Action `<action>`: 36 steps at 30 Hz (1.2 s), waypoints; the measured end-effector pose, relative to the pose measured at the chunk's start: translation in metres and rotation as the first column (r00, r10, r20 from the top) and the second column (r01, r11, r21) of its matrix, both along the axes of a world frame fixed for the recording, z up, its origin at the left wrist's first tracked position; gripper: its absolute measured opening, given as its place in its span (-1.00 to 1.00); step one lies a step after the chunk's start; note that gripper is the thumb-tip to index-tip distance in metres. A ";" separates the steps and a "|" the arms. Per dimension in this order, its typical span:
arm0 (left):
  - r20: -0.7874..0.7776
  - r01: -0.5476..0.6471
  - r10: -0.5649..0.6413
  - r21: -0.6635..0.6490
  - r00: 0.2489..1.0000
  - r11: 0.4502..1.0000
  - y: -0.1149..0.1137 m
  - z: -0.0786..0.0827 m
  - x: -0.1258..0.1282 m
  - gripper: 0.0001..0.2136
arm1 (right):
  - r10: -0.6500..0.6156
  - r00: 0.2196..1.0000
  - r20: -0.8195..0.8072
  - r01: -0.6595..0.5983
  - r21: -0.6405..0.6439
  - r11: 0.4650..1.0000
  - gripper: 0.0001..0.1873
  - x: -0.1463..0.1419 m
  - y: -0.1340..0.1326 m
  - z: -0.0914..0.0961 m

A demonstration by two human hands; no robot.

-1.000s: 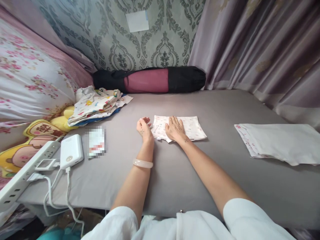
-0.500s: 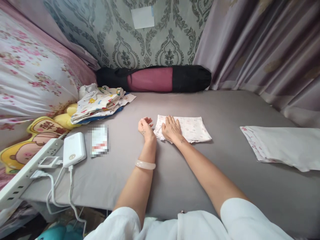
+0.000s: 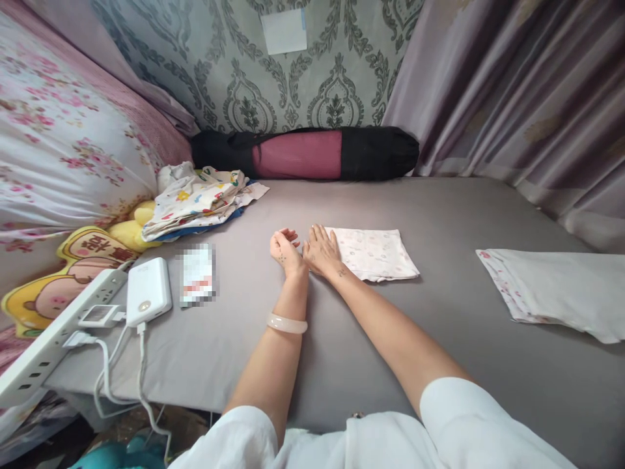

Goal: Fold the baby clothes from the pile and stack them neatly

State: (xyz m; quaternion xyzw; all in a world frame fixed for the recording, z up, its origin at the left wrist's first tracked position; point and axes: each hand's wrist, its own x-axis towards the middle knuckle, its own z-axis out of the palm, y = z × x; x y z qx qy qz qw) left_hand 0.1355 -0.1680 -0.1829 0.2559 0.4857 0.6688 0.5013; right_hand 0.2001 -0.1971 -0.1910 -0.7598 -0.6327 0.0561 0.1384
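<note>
My right hand [image 3: 322,253] lies flat, fingers stretched out, pressing on the left end of a folded pale pink cloth [image 3: 375,254] with a small faint print. Just left of it, my left hand [image 3: 286,251] rests on its side on the grey sheet. Its fingers curl loosely, somewhat apart, and nothing shows in them. The two hands nearly touch. A pale bangle [image 3: 287,324] circles my left forearm. The cloth's left edge is covered by my right hand.
Grey sheet [image 3: 361,352] covers the surface. Folded white fabric [image 3: 561,286] lies right; a clothes pile [image 3: 200,202] sits back left. A power bank [image 3: 149,291], a power strip [image 3: 58,339] and a blurred packet [image 3: 196,275] are left. A long bag [image 3: 297,155] lies along the wall.
My right hand has slid left across the folded cloth to its left end, closer to my left hand. My left hand stays in place. The view has shifted slightly.
</note>
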 end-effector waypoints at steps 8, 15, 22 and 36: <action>-0.167 0.058 -0.041 0.098 0.985 0.993 -0.002 -0.001 0.004 -0.73 | 0.008 0.997 -0.076 -0.010 -0.024 1.000 -0.38 0.004 0.000 0.002; -0.875 0.563 -0.112 0.200 0.471 0.802 -0.024 -0.008 0.018 -0.79 | -0.065 0.998 0.028 0.064 0.014 0.998 -0.39 0.054 -0.033 0.010; -0.986 0.719 -0.017 -0.132 -0.165 0.683 -0.041 -0.019 0.025 -0.73 | -0.148 0.985 0.088 0.152 -0.038 0.988 -0.40 0.077 -0.056 -0.004; -0.940 0.790 0.070 -0.240 -0.335 0.564 -0.049 -0.016 0.027 -0.56 | -0.243 0.964 0.106 0.250 -0.057 0.967 -0.40 0.099 -0.070 0.002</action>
